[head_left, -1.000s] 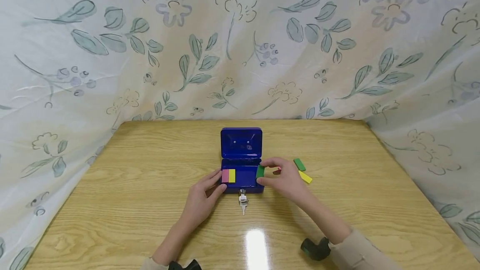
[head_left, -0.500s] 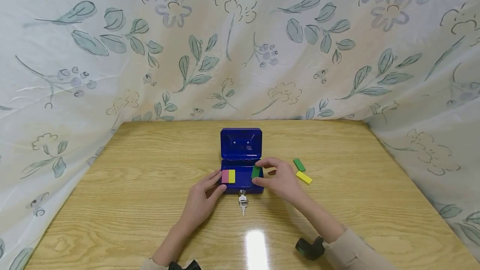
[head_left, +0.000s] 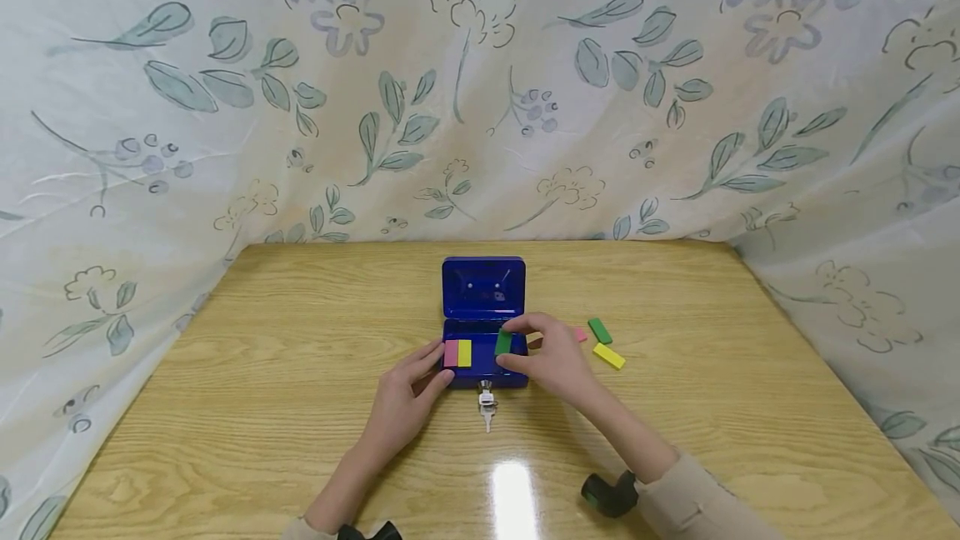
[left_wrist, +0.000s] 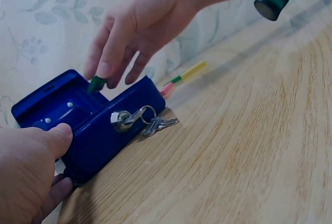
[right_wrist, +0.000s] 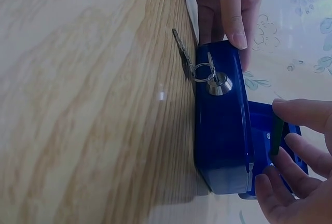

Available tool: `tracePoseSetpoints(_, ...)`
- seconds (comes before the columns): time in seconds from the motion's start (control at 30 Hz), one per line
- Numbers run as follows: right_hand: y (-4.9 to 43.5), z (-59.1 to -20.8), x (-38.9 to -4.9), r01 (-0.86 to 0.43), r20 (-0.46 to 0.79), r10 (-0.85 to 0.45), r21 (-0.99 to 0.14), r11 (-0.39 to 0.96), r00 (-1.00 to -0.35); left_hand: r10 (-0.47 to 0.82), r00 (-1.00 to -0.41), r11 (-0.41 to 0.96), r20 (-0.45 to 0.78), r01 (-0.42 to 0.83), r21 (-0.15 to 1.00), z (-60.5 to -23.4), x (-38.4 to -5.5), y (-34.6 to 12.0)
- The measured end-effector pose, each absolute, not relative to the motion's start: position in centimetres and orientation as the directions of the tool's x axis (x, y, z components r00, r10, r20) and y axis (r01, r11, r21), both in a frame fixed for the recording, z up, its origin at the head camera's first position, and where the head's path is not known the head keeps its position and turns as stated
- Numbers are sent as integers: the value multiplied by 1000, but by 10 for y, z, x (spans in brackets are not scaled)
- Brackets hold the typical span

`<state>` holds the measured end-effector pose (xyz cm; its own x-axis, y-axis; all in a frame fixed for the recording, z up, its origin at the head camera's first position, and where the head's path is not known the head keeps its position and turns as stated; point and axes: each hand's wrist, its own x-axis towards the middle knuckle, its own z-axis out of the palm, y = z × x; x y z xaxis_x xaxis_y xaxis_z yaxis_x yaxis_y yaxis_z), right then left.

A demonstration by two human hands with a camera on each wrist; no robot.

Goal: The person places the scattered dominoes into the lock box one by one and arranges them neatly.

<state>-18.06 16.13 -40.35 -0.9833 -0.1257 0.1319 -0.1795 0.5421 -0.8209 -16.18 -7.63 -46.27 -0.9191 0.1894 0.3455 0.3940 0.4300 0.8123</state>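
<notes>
A small blue cash box [head_left: 510,377] stands on the table with its lid [head_left: 483,276] raised. My left hand [head_left: 403,398] grips the box's left end, thumb at the front corner. Inside, at that end, a pink block [head_left: 451,353] and a yellow block [head_left: 465,353] lie side by side. Between thumb and fingertips, my right hand [head_left: 558,363] pinches a green block [head_left: 503,342] over the box's open inside. In the right wrist view this green block [right_wrist: 277,135] is seen edge-on. Keys on a ring [left_wrist: 150,122] hang from the front lock [left_wrist: 120,121].
Right of the box lie another green block [head_left: 600,331], another yellow block [head_left: 609,356] and a pink block [head_left: 581,334] partly hidden by my right hand. The wooden table [head_left: 300,307] ends at a flowered cloth [head_left: 480,148] behind.
My right hand has carried the green block leftward, from the box's right edge farther in over its inside. The left hand has stayed at the box's left end.
</notes>
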Motion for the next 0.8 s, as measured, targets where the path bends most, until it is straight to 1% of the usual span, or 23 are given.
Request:
tracePoseSetpoints(0.33, 157, -405, -183, -201, 131, -170, -839, 505, -977, 190, -921, 425, 340, 390, 817, -460, -161, -76)
tracePoseSetpoints(0.8, 151, -408, -187, -218, 128, -206, -835, 505, -970, 196, -922, 406, 335, 387, 828, -461, -161, -76)
